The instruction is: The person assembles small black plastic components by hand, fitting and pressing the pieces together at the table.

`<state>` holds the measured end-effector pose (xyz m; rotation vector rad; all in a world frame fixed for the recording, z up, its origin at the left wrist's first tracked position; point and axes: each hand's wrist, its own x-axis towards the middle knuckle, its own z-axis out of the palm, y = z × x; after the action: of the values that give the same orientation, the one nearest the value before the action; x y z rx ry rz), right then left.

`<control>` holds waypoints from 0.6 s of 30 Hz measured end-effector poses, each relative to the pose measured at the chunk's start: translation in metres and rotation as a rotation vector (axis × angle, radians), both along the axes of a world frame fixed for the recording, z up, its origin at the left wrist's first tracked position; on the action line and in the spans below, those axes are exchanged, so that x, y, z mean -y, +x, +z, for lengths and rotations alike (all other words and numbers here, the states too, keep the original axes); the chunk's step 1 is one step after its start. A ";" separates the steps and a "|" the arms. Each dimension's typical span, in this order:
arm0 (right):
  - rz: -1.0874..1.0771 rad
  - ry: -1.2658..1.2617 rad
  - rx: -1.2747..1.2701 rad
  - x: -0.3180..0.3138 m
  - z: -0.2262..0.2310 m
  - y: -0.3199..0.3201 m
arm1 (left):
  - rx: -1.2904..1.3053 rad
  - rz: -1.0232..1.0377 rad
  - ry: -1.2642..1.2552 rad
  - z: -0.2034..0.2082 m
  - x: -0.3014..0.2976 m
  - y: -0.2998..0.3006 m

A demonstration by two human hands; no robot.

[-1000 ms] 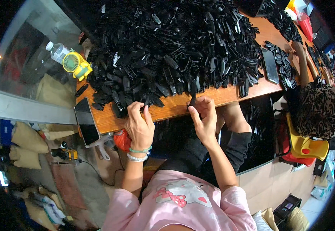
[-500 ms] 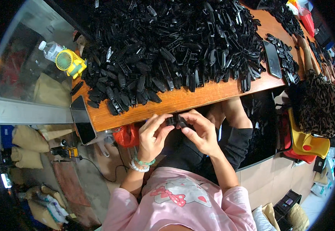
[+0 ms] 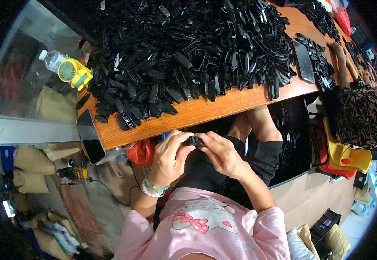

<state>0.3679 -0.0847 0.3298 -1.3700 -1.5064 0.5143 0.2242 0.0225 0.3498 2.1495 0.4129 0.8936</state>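
Both of my hands meet over my lap, just below the front edge of the wooden table (image 3: 206, 108). My left hand (image 3: 170, 157) and my right hand (image 3: 221, 152) pinch the same small black plastic part (image 3: 195, 140) between their fingertips. A bead bracelet circles my left wrist. A huge heap of similar black plastic parts (image 3: 188, 47) covers most of the table above my hands.
A dark phone (image 3: 90, 136) lies on the table's left corner, and a second phone (image 3: 303, 61) sits at the right. A yellow handheld fan (image 3: 72, 72) and a water bottle (image 3: 52, 60) stand at the far left. Another person (image 3: 356, 110) sits on a yellow stool (image 3: 346, 155) to the right.
My hands left the table edge, where they were picking from the heap, and came together lower over my lap, holding one black part between them.
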 end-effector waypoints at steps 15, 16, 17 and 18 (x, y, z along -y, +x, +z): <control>-0.173 -0.127 -0.500 0.005 -0.001 -0.001 | 0.176 -0.203 -0.908 -0.022 0.003 -0.001; -0.141 -0.075 -0.444 0.006 0.000 -0.001 | 0.176 -0.202 -0.907 -0.024 0.001 -0.003; -0.108 -0.023 -0.388 0.007 0.004 -0.001 | 0.189 -0.242 -0.881 -0.026 0.000 -0.005; -0.132 -0.027 -0.395 0.007 0.010 -0.004 | 0.202 -0.280 -0.855 -0.026 0.000 -0.007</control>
<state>0.3644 -0.0912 0.3396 -1.2888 -1.0859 0.6786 0.2175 0.0227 0.3235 1.2788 0.3023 0.6058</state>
